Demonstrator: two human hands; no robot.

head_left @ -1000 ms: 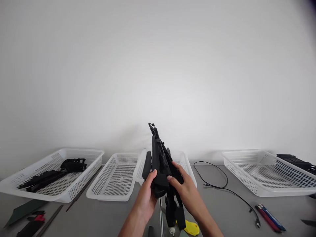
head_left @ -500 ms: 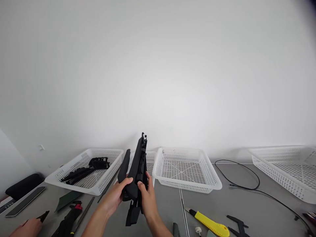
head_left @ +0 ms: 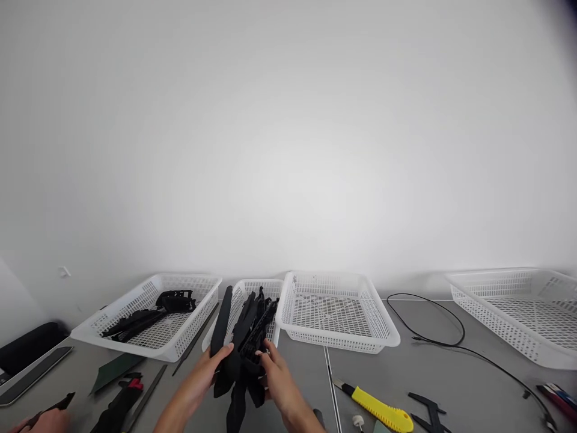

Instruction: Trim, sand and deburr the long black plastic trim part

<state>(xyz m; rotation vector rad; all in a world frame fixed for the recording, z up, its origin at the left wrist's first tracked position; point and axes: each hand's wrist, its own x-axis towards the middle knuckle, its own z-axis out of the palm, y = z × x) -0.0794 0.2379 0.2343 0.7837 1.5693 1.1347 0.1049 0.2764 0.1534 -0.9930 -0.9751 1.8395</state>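
Gripping a bundle of black plastic parts (head_left: 246,346) with both hands, we had our left hand (head_left: 211,367) wrapped round its left side, fingers (head_left: 224,352) curled and pressed on a long black strip at the bundle's left edge. Our right hand (head_left: 277,379) clamped the right side, thumb and fingertips (head_left: 265,349) pinching the ribbed black piece near its middle. The bundle sat between the two sets of fingers, its lower ends hanging below them toward us, its upper ends running up past the fingertips. Long axis ran near to far, tilted a little right at the top, far ends pointing away from us over the small white basket (head_left: 270,287) just beyond the fingers. We could not tell whether the far ends touched that basket's mesh.

Left of our left fingers sat a white basket with black parts (head_left: 130,337). Right of our right fingers, an empty-looking wide white basket (head_left: 383,334), touching the small one. Near and right of the right hand lay a yellow utility knife (head_left: 381,410). A black cable (head_left: 455,337) ran well off to the right.
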